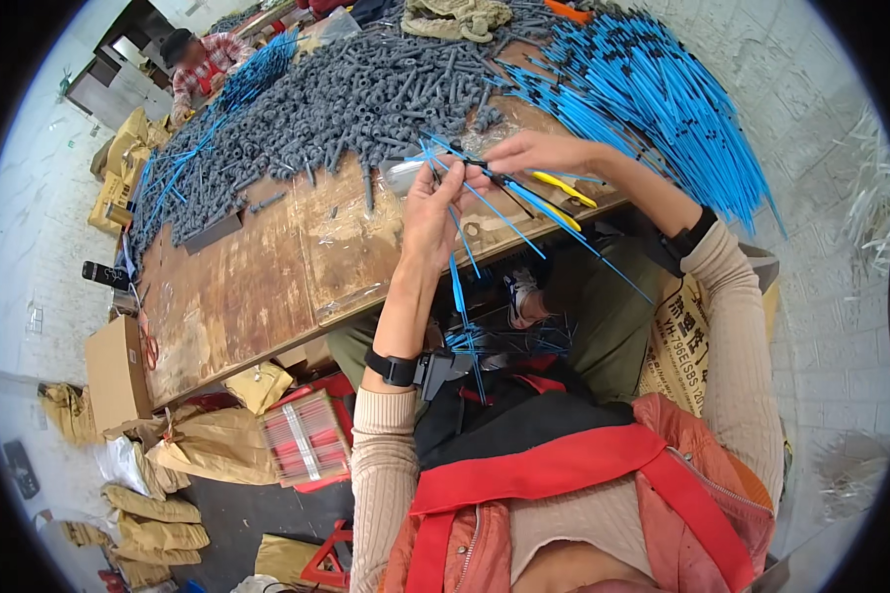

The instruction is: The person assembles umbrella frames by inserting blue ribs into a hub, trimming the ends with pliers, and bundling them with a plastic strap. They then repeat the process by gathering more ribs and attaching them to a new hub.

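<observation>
Above the table's near edge, my left hand (pixel 435 203) is closed on several thin blue rods (pixel 512 211), which fan out in different directions. My right hand (pixel 539 151) comes in from the right, fingertips pinched together beside black rod ends (pixel 477 164). What exactly those fingertips grip is too small to make out. Just below the right hand, a tool with yellow handles (pixel 567 188) lies at the table edge. More blue rods (pixel 459 287) hang below my left hand toward my lap.
Dark grey plastic fittings (pixel 366 94) are heaped across the wooden table (pixel 257 267). A large pile of blue rods with black ends (pixel 653 109) covers the right side. Another person (pixel 203 69) sits at the far left. A cardboard box (pixel 119 371) and brown sacks (pixel 222 445) stand at left.
</observation>
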Action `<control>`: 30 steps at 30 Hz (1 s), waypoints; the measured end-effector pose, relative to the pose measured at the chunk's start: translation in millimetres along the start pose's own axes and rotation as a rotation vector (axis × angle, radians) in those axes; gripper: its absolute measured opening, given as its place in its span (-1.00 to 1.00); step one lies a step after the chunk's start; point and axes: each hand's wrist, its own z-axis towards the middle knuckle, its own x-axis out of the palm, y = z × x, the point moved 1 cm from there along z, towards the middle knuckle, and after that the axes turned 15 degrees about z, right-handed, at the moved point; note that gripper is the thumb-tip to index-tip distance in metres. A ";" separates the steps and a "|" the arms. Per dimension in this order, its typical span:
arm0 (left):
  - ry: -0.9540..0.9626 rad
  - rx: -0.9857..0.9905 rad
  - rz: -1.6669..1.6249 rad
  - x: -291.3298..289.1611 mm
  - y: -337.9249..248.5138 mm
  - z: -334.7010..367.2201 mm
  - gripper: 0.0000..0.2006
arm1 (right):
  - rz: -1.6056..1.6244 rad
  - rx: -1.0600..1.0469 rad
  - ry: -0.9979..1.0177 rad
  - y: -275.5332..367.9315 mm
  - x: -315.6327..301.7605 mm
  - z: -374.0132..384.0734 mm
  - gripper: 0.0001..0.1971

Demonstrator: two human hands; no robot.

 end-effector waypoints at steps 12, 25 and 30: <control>0.296 0.010 -0.433 -7.0 -13.5 -62.3 -0.82 | -0.064 -0.260 -0.354 67.4 52.8 -28.1 -0.68; -0.336 0.195 -0.115 20.3 -36.3 -49.7 -0.78 | -0.644 -0.750 -0.650 31.3 130.4 -45.4 -0.55; -0.317 0.193 -0.066 17.1 -35.4 -59.3 -0.78 | -0.558 -0.760 -0.625 13.2 141.0 -44.5 -0.53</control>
